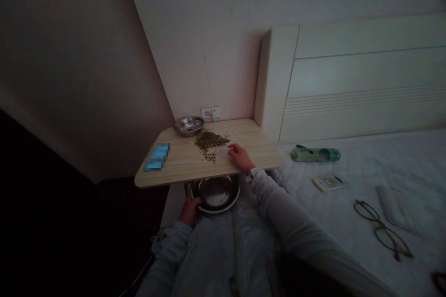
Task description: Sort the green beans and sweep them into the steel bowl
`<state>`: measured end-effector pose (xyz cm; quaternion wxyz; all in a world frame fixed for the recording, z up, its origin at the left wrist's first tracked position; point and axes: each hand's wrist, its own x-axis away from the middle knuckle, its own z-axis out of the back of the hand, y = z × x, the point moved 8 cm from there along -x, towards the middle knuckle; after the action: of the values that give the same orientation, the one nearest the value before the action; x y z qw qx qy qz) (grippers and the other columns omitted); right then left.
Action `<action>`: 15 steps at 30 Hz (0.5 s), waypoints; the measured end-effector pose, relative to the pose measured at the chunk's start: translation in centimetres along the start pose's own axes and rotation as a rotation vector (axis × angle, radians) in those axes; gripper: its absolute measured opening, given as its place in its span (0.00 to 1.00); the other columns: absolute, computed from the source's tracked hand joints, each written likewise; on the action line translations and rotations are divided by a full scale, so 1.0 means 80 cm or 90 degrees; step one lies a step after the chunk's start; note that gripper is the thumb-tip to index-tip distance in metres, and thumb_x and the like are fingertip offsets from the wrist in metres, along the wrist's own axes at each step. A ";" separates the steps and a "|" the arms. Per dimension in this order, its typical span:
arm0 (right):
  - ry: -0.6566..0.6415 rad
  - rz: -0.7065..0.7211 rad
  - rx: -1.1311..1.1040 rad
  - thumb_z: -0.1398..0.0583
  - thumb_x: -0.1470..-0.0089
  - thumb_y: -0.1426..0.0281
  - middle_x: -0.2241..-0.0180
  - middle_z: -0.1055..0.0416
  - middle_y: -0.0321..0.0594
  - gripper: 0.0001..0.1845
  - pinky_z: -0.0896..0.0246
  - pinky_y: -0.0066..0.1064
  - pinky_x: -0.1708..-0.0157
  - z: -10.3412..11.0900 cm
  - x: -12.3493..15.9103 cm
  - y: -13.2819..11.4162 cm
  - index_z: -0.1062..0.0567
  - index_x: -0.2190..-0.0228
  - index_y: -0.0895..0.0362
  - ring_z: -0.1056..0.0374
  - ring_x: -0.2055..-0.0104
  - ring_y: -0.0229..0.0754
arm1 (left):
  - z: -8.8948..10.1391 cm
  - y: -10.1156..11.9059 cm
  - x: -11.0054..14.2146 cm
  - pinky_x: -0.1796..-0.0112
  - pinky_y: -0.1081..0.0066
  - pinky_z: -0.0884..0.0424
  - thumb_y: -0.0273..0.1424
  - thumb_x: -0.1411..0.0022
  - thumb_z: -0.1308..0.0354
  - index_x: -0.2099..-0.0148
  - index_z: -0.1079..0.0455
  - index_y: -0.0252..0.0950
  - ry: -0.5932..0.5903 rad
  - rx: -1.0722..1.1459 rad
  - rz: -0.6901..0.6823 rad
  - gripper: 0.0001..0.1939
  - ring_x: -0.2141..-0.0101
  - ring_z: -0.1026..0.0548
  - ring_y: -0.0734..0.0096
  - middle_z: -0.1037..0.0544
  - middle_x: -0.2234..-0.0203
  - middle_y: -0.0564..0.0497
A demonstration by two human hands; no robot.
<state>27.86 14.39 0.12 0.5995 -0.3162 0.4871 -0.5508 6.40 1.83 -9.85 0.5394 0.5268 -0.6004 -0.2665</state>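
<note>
A heap of small greenish-brown grains or beans [210, 140] is spread over the light wooden tabletop [184, 162], with loose ones straying toward its front. My right hand [240, 157] rests at the right side of the heap, its fingers bent together. A faint pale patch lies by the fingertips; I cannot make out what it is. Below the table's front edge, a wide steel bowl [216, 206] sits at my lap, partly under the tabletop. My left hand [190, 211] grips its left rim, thumb over the edge.
A second steel bowl [189, 126] stands at the table's back left, near a wall socket [210, 112] with a plug. A blurred blue phone-like item [157, 157] lies left. On the bed are a green bottle [315, 154], a phone-like object [330, 182] and eyeglasses [379, 227].
</note>
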 end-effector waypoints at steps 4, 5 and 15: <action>-0.002 0.008 0.012 0.48 0.59 0.71 0.79 0.36 0.31 0.13 0.47 0.29 0.69 0.000 0.000 -0.001 0.30 0.68 0.56 0.41 0.73 0.36 | -0.004 0.003 0.005 0.71 0.69 0.32 0.21 0.62 0.48 0.56 0.34 0.34 -0.006 0.000 0.007 0.26 0.68 0.26 0.62 0.24 0.74 0.51; -0.005 0.008 0.015 0.48 0.59 0.71 0.79 0.36 0.31 0.13 0.47 0.29 0.69 0.000 0.001 -0.001 0.30 0.68 0.56 0.41 0.73 0.36 | -0.004 0.004 0.006 0.71 0.69 0.32 0.21 0.62 0.48 0.56 0.34 0.34 -0.003 -0.003 0.011 0.25 0.68 0.26 0.63 0.24 0.74 0.51; -0.011 0.003 0.044 0.48 0.58 0.73 0.78 0.35 0.32 0.12 0.45 0.29 0.67 -0.002 0.000 0.000 0.29 0.69 0.57 0.40 0.72 0.36 | -0.001 0.001 0.001 0.71 0.70 0.33 0.22 0.63 0.47 0.56 0.34 0.34 0.001 0.008 0.003 0.26 0.69 0.26 0.63 0.25 0.74 0.51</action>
<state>27.72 14.42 0.05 0.6157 -0.2991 0.4632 -0.5630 6.41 1.82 -9.73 0.5373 0.5290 -0.6025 -0.2614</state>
